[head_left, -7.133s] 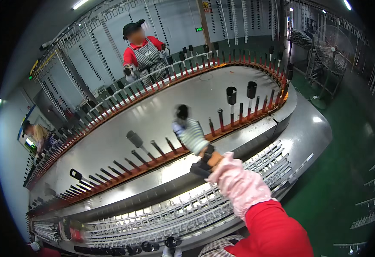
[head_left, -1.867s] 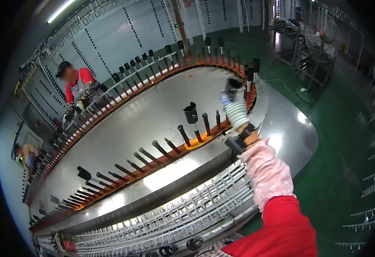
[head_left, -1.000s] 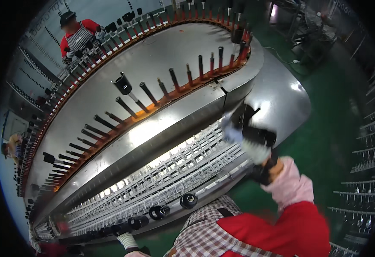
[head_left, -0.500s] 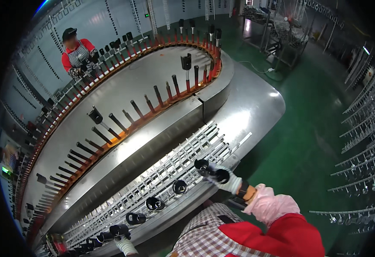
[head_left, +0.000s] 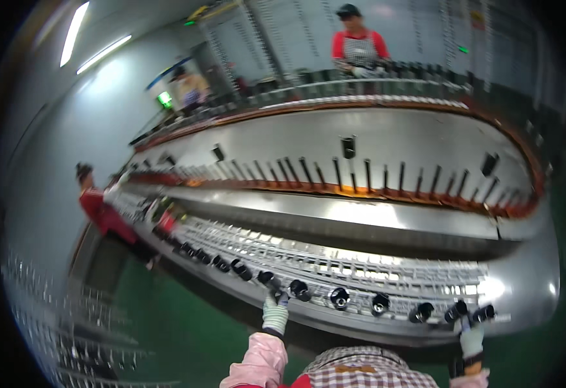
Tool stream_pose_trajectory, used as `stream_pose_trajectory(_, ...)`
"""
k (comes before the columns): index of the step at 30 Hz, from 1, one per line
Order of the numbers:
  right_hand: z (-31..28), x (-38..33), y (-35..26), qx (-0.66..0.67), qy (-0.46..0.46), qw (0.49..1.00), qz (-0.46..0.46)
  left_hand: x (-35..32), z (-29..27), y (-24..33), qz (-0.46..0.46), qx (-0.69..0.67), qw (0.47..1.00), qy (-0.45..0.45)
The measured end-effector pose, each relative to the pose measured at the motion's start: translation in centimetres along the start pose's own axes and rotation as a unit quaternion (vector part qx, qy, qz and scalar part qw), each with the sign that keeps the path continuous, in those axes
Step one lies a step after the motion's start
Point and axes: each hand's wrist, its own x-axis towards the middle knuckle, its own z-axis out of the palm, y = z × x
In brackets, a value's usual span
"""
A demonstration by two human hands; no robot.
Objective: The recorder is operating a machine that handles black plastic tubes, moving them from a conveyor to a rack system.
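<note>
Black cups [head_left: 340, 298] sit lined up between left hand [head_left: 275, 315] and right hand [head_left: 472, 339], grips too blurry to call; posts [head_left: 401, 178] beyond mostly bare.

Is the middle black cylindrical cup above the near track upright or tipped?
Upright: the black cylindrical cup stands straight above its slim dark post.

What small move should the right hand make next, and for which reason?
Perhaps it should steady the rightmost black cup: this cup looks tilted at the end of the row of black cups, and the right hand is right beside it. Blur hides whether the fingers grip it.
</note>
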Motion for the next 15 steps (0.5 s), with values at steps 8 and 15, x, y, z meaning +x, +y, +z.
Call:
stream_pose_trajectory(8,-8.5,-2.2,-13.6,0.142,0.126,0.978,-0.092,1.7,-3.8,-0.4,-0.274,-0.633,0.706,0.158)
stream_pose_trajectory(15,1.2,5.9,0.9,-0.264,0.100,0.928,-0.243,0.0,9.9,13.2,-0.056,-0.616,0.786,-0.025)
